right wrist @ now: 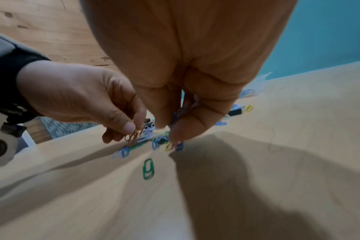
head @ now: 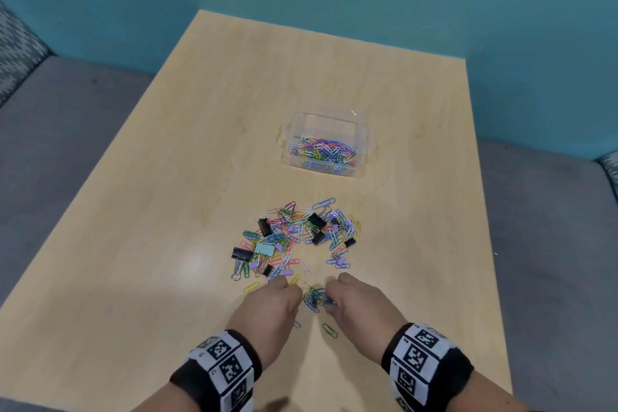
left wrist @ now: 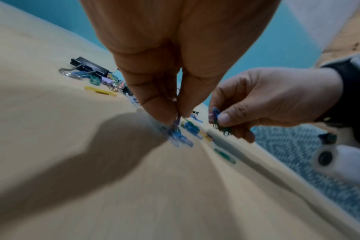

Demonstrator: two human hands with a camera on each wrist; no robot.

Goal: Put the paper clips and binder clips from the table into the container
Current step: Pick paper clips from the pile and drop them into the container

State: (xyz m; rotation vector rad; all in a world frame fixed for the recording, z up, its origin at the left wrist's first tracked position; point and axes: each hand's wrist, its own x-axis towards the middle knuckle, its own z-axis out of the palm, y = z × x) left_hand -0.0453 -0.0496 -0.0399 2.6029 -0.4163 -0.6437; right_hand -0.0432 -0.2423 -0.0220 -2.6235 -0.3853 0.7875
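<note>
Both hands are down low at the near end of the desk (head: 167, 177), knuckles up, wrists angled in toward each other so the fingertips almost meet over a little clump of paper clips (head: 314, 298).

Left hand (head: 271, 308): fingers bunched together pointing down, and the left wrist cam shows the fingertips (left wrist: 160, 113) pinching a few blue/purple clips right at the desk surface. So the grip is narrow and holding clips.

Right hand (head: 357, 301): same deal, thumb and index finger pinched on a small bundle of blue and green clips, other fingers curled underneath. In the left wrist view that bundle hangs just above the desk.

Both wrists have black bands with black-and-white marker squares (head: 418, 358).

The main pile (head: 297, 237) sits just beyond the hands, mixed colors, with several black binder clips (head: 316, 222) and one light teal binder clip (head: 264, 248) in it. A lone green paper clip (head: 329, 330) lies on the desk between the wrists, and a yellow one (head: 251, 287) sits just left of the left hand.

The clear container (head: 357, 130) is further back, well apart from the pile, open on top with a layer of colored paper clips already inside. Can't see any binder clips in there from this angle.
</note>
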